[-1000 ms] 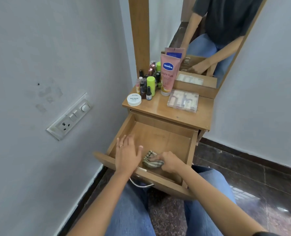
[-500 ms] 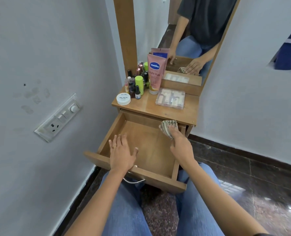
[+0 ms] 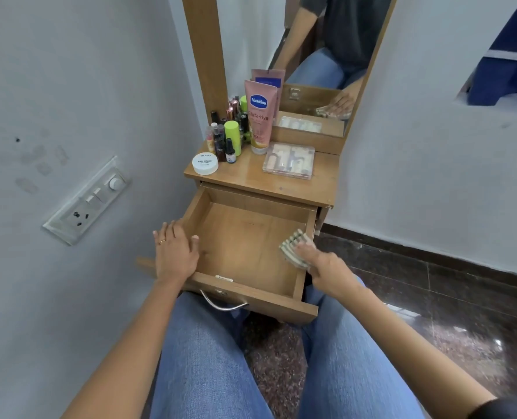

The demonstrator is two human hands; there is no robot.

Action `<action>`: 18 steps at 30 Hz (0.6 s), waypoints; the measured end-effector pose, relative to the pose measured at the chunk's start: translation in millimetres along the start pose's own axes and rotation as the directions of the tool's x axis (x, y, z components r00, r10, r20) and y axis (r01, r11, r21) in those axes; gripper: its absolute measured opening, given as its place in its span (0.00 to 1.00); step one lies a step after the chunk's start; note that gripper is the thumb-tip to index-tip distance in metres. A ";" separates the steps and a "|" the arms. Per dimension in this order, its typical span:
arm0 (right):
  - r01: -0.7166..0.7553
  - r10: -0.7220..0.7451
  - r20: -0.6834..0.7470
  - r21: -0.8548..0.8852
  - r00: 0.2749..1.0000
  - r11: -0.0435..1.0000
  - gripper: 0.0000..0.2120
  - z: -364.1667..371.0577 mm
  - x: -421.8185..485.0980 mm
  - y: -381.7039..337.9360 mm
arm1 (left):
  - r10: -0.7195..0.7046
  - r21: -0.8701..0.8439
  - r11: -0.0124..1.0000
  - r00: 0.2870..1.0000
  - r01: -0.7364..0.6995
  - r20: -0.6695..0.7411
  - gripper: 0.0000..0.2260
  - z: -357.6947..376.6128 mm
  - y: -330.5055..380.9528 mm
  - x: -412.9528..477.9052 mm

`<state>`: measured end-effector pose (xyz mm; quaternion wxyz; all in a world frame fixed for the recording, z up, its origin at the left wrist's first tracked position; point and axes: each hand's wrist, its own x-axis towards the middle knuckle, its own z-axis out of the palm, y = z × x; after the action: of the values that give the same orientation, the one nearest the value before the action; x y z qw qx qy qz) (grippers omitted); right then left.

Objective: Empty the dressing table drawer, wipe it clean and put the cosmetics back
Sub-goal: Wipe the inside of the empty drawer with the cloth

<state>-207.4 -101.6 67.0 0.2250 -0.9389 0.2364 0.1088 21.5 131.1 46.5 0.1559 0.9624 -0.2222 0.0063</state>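
Note:
The wooden drawer (image 3: 242,237) stands pulled out with nothing lying inside it. My left hand (image 3: 175,252) rests flat on its left side wall, fingers straight, thumb inside. My right hand (image 3: 323,267) presses a folded striped cloth (image 3: 293,246) against the drawer's right side wall. On the dressing table top (image 3: 251,179) stand the cosmetics: a pink Vaseline tube (image 3: 260,116), a green bottle (image 3: 233,137), several small dark bottles (image 3: 221,140), a white nail polish jar (image 3: 205,163) and a clear case (image 3: 289,160).
A mirror (image 3: 320,55) rises behind the table top. A switch and socket panel (image 3: 88,201) sits on the left wall, close to the drawer. My knees in blue jeans (image 3: 214,358) are under the drawer front, whose metal handle (image 3: 224,303) hangs forward. Dark polished floor lies to the right.
My right hand has carried the cloth from the drawer's near edge up to its far right corner, then back along the right wall. My left hand slid left onto the left wall.

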 end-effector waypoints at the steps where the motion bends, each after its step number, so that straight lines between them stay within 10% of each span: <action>1: 0.027 -0.028 0.027 0.015 0.999 1.000 0.35 4.3 -8.3 2.0 | -0.002 -0.012 1.000 1.000 0.002 -0.005 0.21 0.2 -1.2 1.1; 18: 0.584 -0.532 0.388 -0.022 0.753 0.811 0.26 -17.1 -0.4 -6.5 | -0.035 -0.057 0.998 0.999 0.036 0.009 0.21 -14.8 -29.9 18.8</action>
<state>-202.8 -104.4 84.5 0.2198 -0.9429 -0.1094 0.2250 52.2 153.0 53.3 0.1824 0.9614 -0.2057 -0.0068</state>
